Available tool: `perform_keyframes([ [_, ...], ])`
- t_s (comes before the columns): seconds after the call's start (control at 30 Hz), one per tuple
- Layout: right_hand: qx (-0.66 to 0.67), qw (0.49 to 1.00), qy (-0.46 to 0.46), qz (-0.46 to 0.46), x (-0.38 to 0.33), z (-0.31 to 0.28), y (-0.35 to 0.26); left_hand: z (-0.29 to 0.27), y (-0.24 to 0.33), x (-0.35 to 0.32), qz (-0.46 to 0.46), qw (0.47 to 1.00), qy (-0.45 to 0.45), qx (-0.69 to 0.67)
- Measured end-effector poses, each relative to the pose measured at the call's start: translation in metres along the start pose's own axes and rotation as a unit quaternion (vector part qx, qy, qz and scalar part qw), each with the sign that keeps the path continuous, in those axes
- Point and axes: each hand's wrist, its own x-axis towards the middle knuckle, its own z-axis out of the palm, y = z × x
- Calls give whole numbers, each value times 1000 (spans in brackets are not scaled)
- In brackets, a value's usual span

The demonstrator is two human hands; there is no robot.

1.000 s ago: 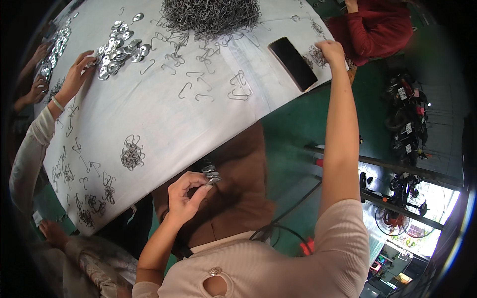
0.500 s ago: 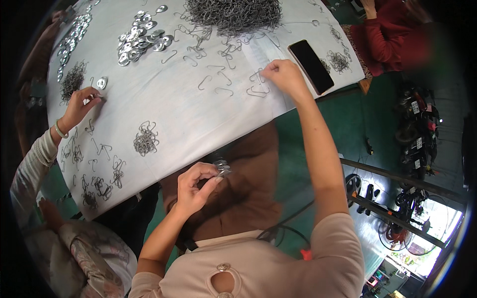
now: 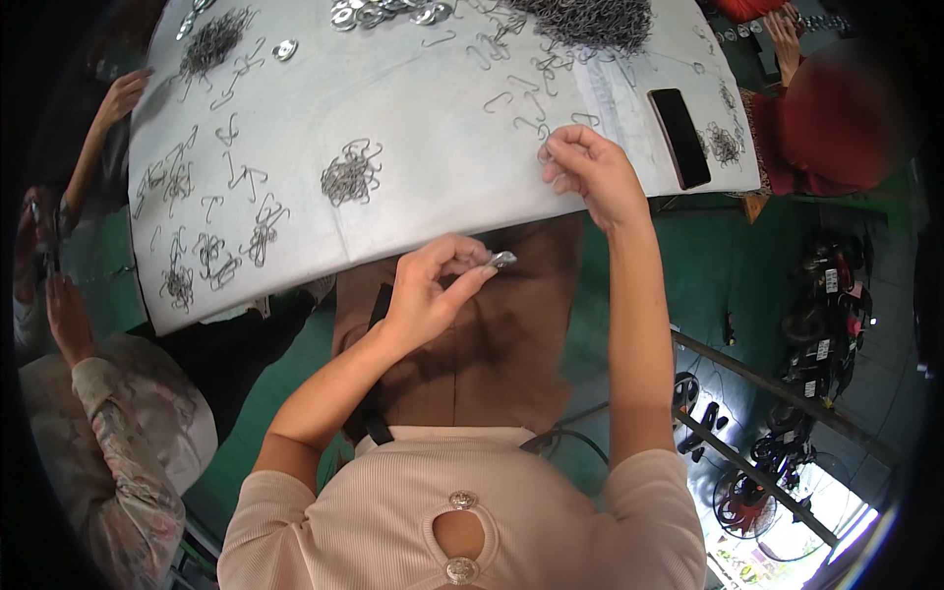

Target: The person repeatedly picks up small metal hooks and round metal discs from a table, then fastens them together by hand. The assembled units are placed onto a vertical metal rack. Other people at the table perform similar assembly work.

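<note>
There is one view only, from a camera on the person's head, looking steeply down over the chest and both forearms. It faces forward to the white table (image 3: 433, 211), whose near edge is close. The fisheye lens bends the edges, with dark corners around.

One table (image 3: 413, 236), white-topped. One black phone (image 3: 680, 138), far right on it. One big heap of wire hooks (image 3: 590, 18) at the far edge, two smaller clumps: mid-table (image 3: 350, 175) and far left (image 3: 211, 41). Loose hooks too many to count (scattered along the left side). One cluster of shiny rings (image 3: 383, 12), far. Two own hands: left (image 3: 428, 295), right (image 3: 590, 175). One small metal piece (image 3: 501, 260) in the left.
</note>
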Motion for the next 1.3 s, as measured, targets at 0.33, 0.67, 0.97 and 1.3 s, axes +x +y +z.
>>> perform_keyframes([
  [0.33,234,969,48,70,-99,57,38,-2,4,-1,-8,999,51,11],
  [0.67,-62,953,233,-181,-100,84,53,2,2,2,19,999,41,9],
  [0.97,-157,927,226,-255,-106,82,46,-111,-17,214,151,839,202,483],
  [1.3,-127,925,204,-294,-100,75,51,-108,2,241,83,881,140,443],
])
